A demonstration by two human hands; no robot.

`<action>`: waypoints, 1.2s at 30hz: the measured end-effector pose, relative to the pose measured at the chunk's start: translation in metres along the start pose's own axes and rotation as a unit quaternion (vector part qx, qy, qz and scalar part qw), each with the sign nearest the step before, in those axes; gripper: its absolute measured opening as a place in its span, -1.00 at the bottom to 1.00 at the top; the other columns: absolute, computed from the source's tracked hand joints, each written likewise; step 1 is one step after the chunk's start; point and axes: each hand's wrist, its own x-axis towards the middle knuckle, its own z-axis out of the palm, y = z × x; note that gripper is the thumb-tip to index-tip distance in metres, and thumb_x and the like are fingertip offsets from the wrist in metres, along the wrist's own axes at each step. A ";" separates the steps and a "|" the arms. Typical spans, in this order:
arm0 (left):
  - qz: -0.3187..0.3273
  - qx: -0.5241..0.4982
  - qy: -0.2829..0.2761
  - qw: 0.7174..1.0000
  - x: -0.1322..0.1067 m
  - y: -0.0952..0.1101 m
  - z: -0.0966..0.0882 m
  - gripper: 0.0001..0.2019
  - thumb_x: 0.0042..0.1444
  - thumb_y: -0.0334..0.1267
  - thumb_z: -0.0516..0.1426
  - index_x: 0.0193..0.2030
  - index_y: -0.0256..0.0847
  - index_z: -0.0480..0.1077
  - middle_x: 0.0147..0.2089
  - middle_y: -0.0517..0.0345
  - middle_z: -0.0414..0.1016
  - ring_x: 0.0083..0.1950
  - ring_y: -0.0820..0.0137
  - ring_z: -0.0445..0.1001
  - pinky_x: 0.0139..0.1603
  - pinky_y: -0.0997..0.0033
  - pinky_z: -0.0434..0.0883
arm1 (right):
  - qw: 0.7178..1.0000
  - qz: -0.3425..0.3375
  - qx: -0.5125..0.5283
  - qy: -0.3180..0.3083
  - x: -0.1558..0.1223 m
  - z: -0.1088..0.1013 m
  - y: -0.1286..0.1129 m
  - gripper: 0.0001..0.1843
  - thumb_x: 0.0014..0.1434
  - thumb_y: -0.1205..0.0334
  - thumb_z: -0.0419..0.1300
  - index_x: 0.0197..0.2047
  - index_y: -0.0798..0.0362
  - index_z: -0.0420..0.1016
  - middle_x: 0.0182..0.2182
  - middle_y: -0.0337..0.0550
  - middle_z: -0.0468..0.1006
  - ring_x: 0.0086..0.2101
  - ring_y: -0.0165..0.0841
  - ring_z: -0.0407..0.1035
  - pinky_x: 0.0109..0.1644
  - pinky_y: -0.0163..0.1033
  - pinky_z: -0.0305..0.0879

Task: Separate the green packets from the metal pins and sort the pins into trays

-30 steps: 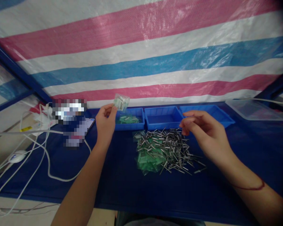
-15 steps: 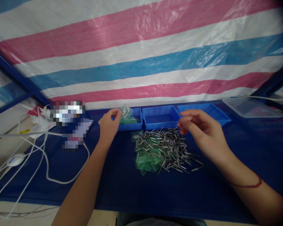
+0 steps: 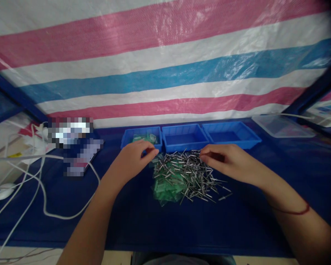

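My left hand (image 3: pixel 134 158) is over the near edge of the left blue bin (image 3: pixel 124 138), its thumb and fingers slightly apart and nothing visible between them. Small clear bags with green contents (image 3: pixel 151 138) lie inside that bin. At the far right of a heap of shiny metal blind rivets (image 3: pixel 197 173), my right hand (image 3: pixel 227 160) has its fingertips bent down, thumb and forefinger a little apart; I see nothing held. More green-tinted bags (image 3: pixel 168 187) lie flat at the heap's left side, partly under the rivets.
Beside the left bin stand a middle blue bin (image 3: pixel 182 138) and a right blue bin (image 3: pixel 231 133). A clear plastic lid (image 3: pixel 284 127) lies at the back right. White cables (image 3: pixel 45 195) loop over the left of the dark blue table (image 3: pixel 165 228), near a blurred phone.
My left hand has let go of a bag at the left bin and come back toward me and the heap. My right hand has moved down and slightly left to the rivets.
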 end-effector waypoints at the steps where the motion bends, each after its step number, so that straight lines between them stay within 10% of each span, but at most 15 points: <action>1: -0.014 -0.016 -0.039 0.999 -0.005 0.003 -0.004 -0.77 0.20 -0.11 0.06 -0.30 -0.15 0.48 -0.33 0.19 0.53 -0.31 0.35 0.45 -0.26 0.43 0.26 | 1.000 -0.013 -0.007 -0.005 0.001 0.004 -0.004 -0.78 0.24 0.12 0.07 -0.34 0.00 0.47 -0.53 -0.27 0.44 -0.54 -0.44 0.25 -0.47 -0.32 0.17; 4: -0.062 -0.014 -0.116 0.991 -0.018 0.003 -0.005 -0.79 0.19 -0.11 0.07 -0.29 -0.12 0.49 -0.35 0.19 0.55 -0.35 0.34 0.47 -0.35 0.45 0.23 | 0.998 -0.052 -0.030 -0.018 0.003 0.012 -0.013 -0.81 0.24 0.20 0.07 -0.35 0.00 0.46 -0.52 -0.27 0.45 -0.53 -0.45 0.28 -0.45 -0.32 0.17; 17: -0.159 -0.092 -0.114 0.976 -0.010 -0.029 0.030 -0.67 0.06 0.03 0.11 -0.42 -0.21 0.49 -0.45 0.11 0.51 -0.45 0.34 0.43 -0.48 0.46 0.19 | 0.993 -0.097 -0.062 -0.027 0.003 0.026 -0.016 -0.82 0.24 0.25 0.07 -0.37 -0.01 0.45 -0.50 -0.23 0.47 -0.49 -0.39 0.32 -0.38 -0.27 0.16; 26: -0.175 -0.169 0.009 0.970 -0.009 -0.021 0.017 -0.78 0.11 -0.17 0.01 -0.45 -0.23 0.34 -0.49 0.26 0.33 -0.42 0.44 0.31 -0.41 0.48 0.17 | 0.993 -0.089 -0.065 -0.029 0.004 0.029 -0.019 -0.78 0.28 0.22 0.01 -0.31 0.03 0.45 -0.45 -0.19 0.50 -0.45 -0.40 0.36 -0.35 -0.28 0.21; 31: -0.186 -0.303 0.076 0.932 -0.009 -0.015 0.012 -0.84 0.09 -0.25 0.00 -0.47 -0.22 0.23 -0.53 0.29 0.29 -0.45 0.49 0.31 -0.40 0.51 0.22 | 0.995 -0.092 -0.047 0.002 0.003 0.033 -0.022 -0.78 0.29 0.20 0.01 -0.27 0.04 0.45 -0.38 -0.16 0.52 -0.42 -0.40 0.38 -0.33 -0.27 0.25; 36: -0.113 -0.467 0.028 0.876 -0.010 0.007 0.017 -0.88 0.06 -0.27 0.05 -0.44 -0.22 0.20 -0.48 0.29 0.34 -0.44 0.50 0.40 -0.35 0.51 0.31 | 0.997 -0.027 0.041 0.058 0.002 0.038 -0.030 -0.72 0.26 0.07 0.08 -0.05 0.03 0.41 -0.39 -0.20 0.52 -0.50 -0.43 0.34 -0.42 -0.30 0.26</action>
